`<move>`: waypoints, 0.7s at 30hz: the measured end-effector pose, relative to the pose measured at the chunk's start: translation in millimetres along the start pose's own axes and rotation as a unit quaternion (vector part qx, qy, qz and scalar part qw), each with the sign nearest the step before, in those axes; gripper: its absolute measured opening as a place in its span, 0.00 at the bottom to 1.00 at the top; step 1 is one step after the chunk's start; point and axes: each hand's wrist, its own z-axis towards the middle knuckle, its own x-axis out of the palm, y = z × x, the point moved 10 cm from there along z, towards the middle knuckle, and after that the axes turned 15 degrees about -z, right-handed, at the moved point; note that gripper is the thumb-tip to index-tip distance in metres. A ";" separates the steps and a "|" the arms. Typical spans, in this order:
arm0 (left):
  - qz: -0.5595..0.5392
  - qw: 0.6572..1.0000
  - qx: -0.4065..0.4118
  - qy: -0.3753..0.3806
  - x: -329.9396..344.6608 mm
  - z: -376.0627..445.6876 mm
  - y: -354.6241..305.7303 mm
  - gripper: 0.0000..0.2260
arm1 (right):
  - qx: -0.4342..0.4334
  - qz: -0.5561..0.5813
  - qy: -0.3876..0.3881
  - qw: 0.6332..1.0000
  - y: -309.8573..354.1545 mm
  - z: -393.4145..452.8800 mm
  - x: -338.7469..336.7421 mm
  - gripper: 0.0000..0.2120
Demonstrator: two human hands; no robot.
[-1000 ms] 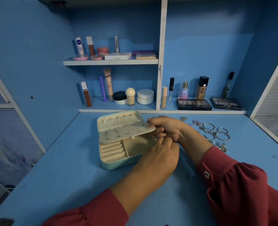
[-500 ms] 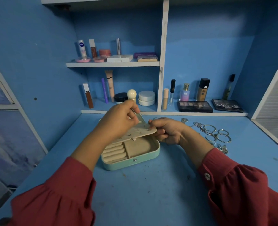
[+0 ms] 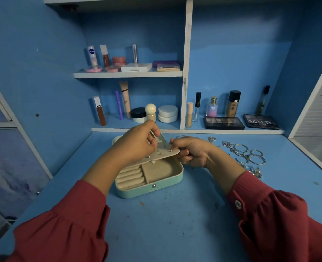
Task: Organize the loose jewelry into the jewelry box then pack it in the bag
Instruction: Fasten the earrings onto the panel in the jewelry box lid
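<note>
Place: home dressing corner, a vanity nook.
Surface: scuffed blue painted desk.
Storage: blue cubbies with white shelf edges.
Contents: upright cosmetic tubes and bottles, white cream jars, dark flat eyeshadow palettes.
Extras: silver jewellery pieces loose on the desktop.

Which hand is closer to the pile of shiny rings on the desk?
The right hand. It sits just left of the silver rings, pinching the beige earring panel at its edge. The left hand is farther away, over the mint jewelry box.
</note>
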 end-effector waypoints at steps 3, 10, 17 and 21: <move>-0.013 1.000 -0.008 0.008 1.6 2.2 1.9 0.15 | -0.001 0.002 -0.003 1.000 0.8 -1.1 0.0 0.13; -0.043 0.998 -0.024 0.025 5.1 5.1 7.1 0.15 | 0.001 0.002 -0.010 1.000 0.4 -1.7 0.1 0.14; -0.060 0.996 -0.033 0.060 9.3 7.3 4.1 0.15 | -0.001 0.000 -0.013 1.000 2.3 -4.2 1.6 0.14; -0.074 0.994 -0.039 0.067 9.2 7.9 6.7 0.13 | -0.001 -0.001 -0.012 1.000 3.5 -6.0 2.4 0.14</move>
